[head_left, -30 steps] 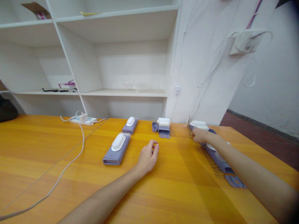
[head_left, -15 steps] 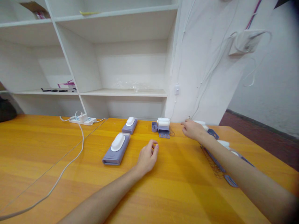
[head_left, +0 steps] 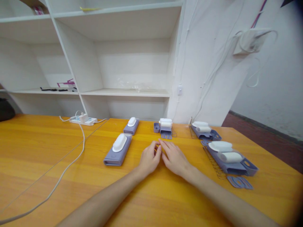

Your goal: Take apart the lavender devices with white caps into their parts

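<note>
Near the middle of the wooden table, my left hand [head_left: 149,157] rests with its fingers loosely bent and a gap at the thumb; I see nothing in it. My right hand [head_left: 174,157] lies beside it, fingers stretched out, its fingertips meeting or overlapping those of the left. Left of them is a lilac flat case with a white oval piece on top [head_left: 117,149], and a similar smaller-looking case [head_left: 131,126] lies behind. Just beyond the fingertips sits a lilac holder with white rolled parts [head_left: 165,126], a small lilac cup [head_left: 156,127] beside it.
On the right lie two more sets of lilac and white parts [head_left: 227,156] [head_left: 202,130], with a wire coil [head_left: 214,164] and a flat slotted lilac piece [head_left: 239,182]. A power strip [head_left: 83,119] trails a white cable [head_left: 68,168] across the left. White shelves [head_left: 125,92] stand behind.
My right hand has come back from the far right of the table to meet my left hand, uncovering the parts on the right. The left hand has hardly moved.
</note>
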Tool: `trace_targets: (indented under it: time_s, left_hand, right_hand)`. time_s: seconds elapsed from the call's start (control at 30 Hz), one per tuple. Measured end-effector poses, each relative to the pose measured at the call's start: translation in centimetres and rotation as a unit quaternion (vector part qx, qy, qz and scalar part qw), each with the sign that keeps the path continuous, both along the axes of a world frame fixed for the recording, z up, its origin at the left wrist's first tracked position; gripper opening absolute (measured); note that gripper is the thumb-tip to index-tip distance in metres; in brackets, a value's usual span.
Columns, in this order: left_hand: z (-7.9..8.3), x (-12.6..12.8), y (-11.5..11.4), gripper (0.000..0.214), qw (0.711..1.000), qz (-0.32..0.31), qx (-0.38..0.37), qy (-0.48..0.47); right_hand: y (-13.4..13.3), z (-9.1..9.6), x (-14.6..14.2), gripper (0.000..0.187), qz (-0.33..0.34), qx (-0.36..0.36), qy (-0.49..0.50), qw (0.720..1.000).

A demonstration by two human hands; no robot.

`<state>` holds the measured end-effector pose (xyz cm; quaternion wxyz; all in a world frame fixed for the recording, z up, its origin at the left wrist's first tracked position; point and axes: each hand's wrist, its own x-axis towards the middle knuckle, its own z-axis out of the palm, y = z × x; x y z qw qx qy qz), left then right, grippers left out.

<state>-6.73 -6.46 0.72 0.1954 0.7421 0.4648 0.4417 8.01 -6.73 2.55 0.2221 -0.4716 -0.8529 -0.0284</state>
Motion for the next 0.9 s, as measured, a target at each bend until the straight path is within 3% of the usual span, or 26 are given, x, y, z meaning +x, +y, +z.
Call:
trace_targets:
  time_s: [0.1,0.27,0.43,0.63,0.8,0.9]
  left_hand:
    - [0.0,0.1,0.0,0.021,1.0,0.009,0.008,0.029]
    - [0.3,0.0,-0.7,0.02,0.987,0.036,0.07,0.14]
    - [1.9,-0.5,-1.5,0.017,0.927,0.077,0.183,0.318]
    - [4.8,-3.5,-0.6,0.03,0.874,0.192,0.214,0.392]
    - [5.0,-9.7,-0.4,0.049,0.837,0.323,0.118,0.426]
    - [4.4,-13.0,-0.7,0.066,0.833,0.364,-0.04,0.415]
  right_hand:
    - [-1.4,-1.1,0.6,0.046,0.017,-0.049,0.005,0.999]
    - [-3.2,-2.0,1.9,0.041,0.036,-0.058,-0.012,0.998]
    - [-4.6,-2.6,3.8,0.042,0.034,-0.075,-0.021,0.996]
    - [-6.2,-2.3,5.5,0.042,0.031,-0.108,-0.02,0.994]
    - [-6.3,-2.1,5.6,0.043,0.027,-0.118,-0.011,0.993]
    - [-6.2,-2.1,5.6,0.043,0.027,-0.123,-0.013,0.992]
